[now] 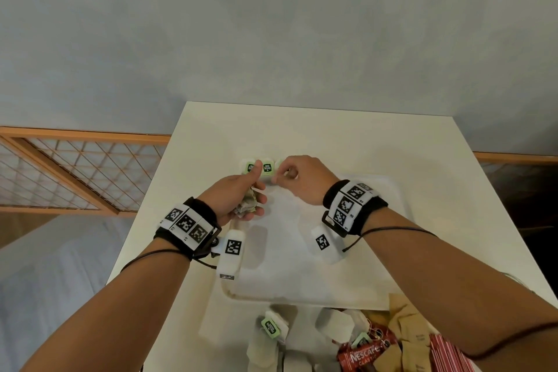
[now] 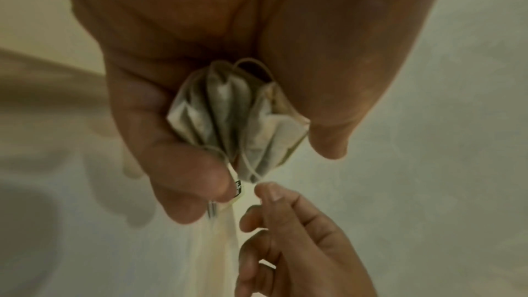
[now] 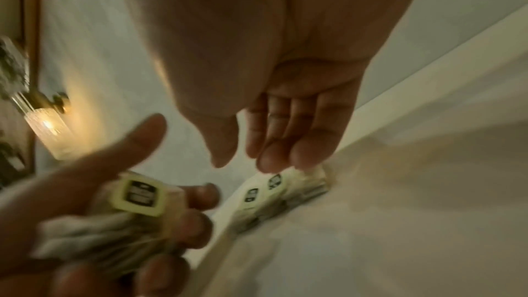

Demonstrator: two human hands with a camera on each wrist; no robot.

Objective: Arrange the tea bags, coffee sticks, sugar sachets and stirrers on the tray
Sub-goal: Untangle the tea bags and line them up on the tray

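On the white table stands a white tray (image 1: 377, 251). A short row of tea bags (image 1: 267, 168) with green tags lies at its far left corner, also in the right wrist view (image 3: 257, 195). My left hand (image 1: 256, 190) grips a bunch of tea bags (image 2: 228, 116) with strings, thumb raised beside the row. My right hand (image 1: 282, 174) hovers over the row's right end, fingers bent down. Its fingertips (image 3: 274, 162) touch the end bag, with the thumb apart and nothing pinched.
At the table's near edge lies a heap: loose tea bags (image 1: 273, 326), red Nescafe coffee sticks (image 1: 362, 356), brown sachets (image 1: 404, 329) and red packets (image 1: 447, 353). A wooden lattice screen (image 1: 60, 172) stands to the left. A lit wall lamp (image 3: 48, 130) shows behind.
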